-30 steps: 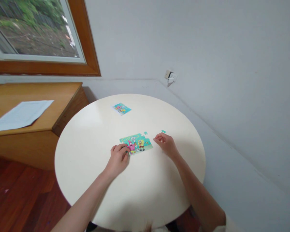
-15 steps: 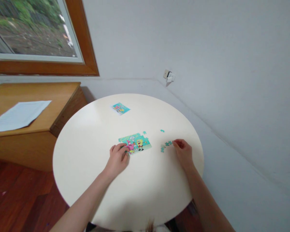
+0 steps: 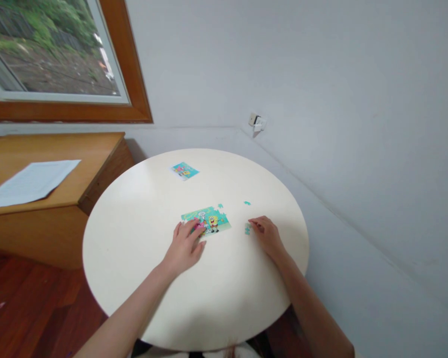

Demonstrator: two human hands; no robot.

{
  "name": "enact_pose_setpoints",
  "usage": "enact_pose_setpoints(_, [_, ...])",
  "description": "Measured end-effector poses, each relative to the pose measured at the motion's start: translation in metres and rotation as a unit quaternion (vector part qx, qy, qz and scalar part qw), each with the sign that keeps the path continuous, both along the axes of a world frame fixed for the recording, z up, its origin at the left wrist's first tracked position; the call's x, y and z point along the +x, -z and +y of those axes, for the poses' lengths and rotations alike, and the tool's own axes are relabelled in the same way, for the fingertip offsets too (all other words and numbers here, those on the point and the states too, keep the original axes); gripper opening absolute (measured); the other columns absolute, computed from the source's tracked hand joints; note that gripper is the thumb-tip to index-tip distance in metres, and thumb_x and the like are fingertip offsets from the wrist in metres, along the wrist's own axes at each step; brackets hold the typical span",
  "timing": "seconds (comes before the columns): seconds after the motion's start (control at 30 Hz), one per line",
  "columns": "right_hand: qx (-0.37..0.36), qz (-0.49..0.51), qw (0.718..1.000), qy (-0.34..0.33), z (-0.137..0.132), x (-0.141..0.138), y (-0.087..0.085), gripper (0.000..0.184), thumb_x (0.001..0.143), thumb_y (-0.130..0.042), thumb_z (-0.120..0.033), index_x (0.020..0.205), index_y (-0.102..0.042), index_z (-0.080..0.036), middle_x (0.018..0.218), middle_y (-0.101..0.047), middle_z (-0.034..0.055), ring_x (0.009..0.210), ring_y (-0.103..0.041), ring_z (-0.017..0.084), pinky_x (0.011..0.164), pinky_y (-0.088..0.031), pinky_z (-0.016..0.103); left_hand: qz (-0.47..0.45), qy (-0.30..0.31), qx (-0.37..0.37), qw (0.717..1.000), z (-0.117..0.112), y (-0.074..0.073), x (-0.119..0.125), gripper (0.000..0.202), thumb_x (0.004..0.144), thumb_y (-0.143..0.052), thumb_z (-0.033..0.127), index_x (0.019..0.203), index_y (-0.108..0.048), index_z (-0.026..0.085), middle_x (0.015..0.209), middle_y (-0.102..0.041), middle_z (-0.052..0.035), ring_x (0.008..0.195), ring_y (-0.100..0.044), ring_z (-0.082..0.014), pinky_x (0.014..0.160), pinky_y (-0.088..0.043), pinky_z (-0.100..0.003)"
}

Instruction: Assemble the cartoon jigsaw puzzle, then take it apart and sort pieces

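Note:
My left hand point(image 3: 184, 247) lies over the lower left part of a mostly assembled cartoon jigsaw puzzle point(image 3: 220, 220). Its fingers are spread and rest on the pink figure, hiding that corner. Gaps show along the puzzle's upper right edge, where a small turquoise puzzle piece point(image 3: 220, 206) sits. To the right, my right hand point(image 3: 268, 236) is low over the table with thumb and fingertips drawn together. Loose turquoise pieces point(image 3: 247, 229) lie right beside those fingertips; anything between them is hidden. Another loose piece point(image 3: 247, 203) lies farther back.
A small picture card point(image 3: 185, 171) with a similar cartoon scene lies toward the back of the round white table point(image 3: 142, 293). A wooden cabinet point(image 3: 30, 231) with a paper sheet point(image 3: 33, 183) stands at left. The wall point(image 3: 339, 124) with a plugged outlet point(image 3: 257, 122) borders the right side.
My right hand has moved left, from the right end of the loose pieces to over them, covering several. My left hand's fingers have spread farther over the puzzle. The view has shifted slightly.

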State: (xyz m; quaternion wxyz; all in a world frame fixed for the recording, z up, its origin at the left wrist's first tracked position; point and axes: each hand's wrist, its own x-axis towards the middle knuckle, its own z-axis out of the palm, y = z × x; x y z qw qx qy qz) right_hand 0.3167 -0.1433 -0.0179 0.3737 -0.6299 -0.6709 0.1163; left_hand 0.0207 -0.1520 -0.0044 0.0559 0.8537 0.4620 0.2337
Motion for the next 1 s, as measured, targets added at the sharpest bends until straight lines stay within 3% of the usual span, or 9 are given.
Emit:
enact_pose_setpoints(0.2, [0.023, -0.033, 0.998, -0.057, 0.018, -0.026, -0.015, 0.019, 0.084, -0.050, -0.024, 0.082, -0.068, -0.019, 0.079, -0.066, 0.0056, 0.074, -0.059, 0.016, 0.074, -0.048, 0.029, 0.109, 0.050, -0.021, 0.993, 0.000, 0.000, 0.003, 0.045, 0.091, -0.045, 0.037, 0.134, -0.047, 0.025, 0.144, -0.042, -0.0122, 0.135, -0.034, -0.0293, 0.111, -0.021, -0.055])
enact_pose_setpoints(0.27, [-0.022, -0.078, 0.995, -0.061, 0.029, -0.041, -0.024, 0.017, 0.084, -0.052, -0.021, 0.083, -0.068, -0.018, 0.083, -0.067, 0.0056, 0.077, -0.060, 0.016, 0.079, -0.047, 0.029, 0.113, 0.051, -0.024, 0.992, 0.000, 0.000, 0.003, 0.046, 0.091, -0.045, 0.038, 0.135, -0.047, 0.025, 0.144, -0.041, -0.0116, 0.135, -0.034, -0.0291, 0.111, -0.021, -0.054])
enact_pose_setpoints(0.33, [-0.119, -0.141, 0.982, -0.039, 0.040, -0.056, -0.032, 0.015, 0.085, -0.055, -0.024, 0.089, -0.069, -0.017, 0.094, -0.067, 0.0076, 0.086, -0.061, 0.016, 0.085, -0.044, 0.028, 0.113, 0.051, -0.026, 0.992, -0.001, -0.002, 0.002, 0.045, 0.091, -0.046, 0.037, 0.134, -0.048, 0.025, 0.144, -0.041, -0.0116, 0.134, -0.035, -0.0291, 0.111, -0.022, -0.054])
enact_pose_setpoints(0.5, [-0.183, -0.181, 0.966, -0.022, 0.057, -0.082, -0.045, 0.019, 0.080, -0.065, -0.024, 0.094, -0.068, -0.012, 0.103, -0.067, 0.0132, 0.098, -0.060, 0.020, 0.086, -0.042, 0.027, 0.119, 0.054, -0.036, 0.991, -0.003, -0.008, 0.003, 0.045, 0.091, -0.046, 0.037, 0.134, -0.049, 0.023, 0.143, -0.042, -0.0130, 0.135, -0.034, -0.0290, 0.111, -0.023, -0.053])
enact_pose_setpoints(0.73, [-0.252, -0.201, 0.947, -0.009, 0.063, -0.088, -0.055, 0.013, 0.078, -0.067, -0.024, 0.083, -0.071, -0.013, 0.091, -0.072, 0.0136, 0.088, -0.066, 0.021, 0.073, -0.044, 0.025, 0.113, 0.054, -0.035, 0.992, -0.002, -0.004, 0.004, 0.045, 0.091, -0.045, 0.038, 0.134, -0.049, 0.023, 0.144, -0.042, -0.0129, 0.135, -0.033, -0.0291, 0.112, -0.023, -0.053])
enact_pose_setpoints(1.0, [-0.249, -0.175, 0.953, -0.012, 0.064, -0.084, -0.053, 0.005, 0.075, -0.067, -0.021, 0.074, -0.070, -0.017, 0.082, -0.073, 0.0097, 0.079, -0.067, 0.019, 0.066, -0.045, 0.023, 0.094, 0.061, -0.031, 0.993, -0.003, -0.003, 0.004, 0.044, 0.091, -0.046, 0.038, 0.133, -0.049, 0.024, 0.142, -0.044, -0.0129, 0.134, -0.035, -0.0286, 0.111, -0.024, -0.053])
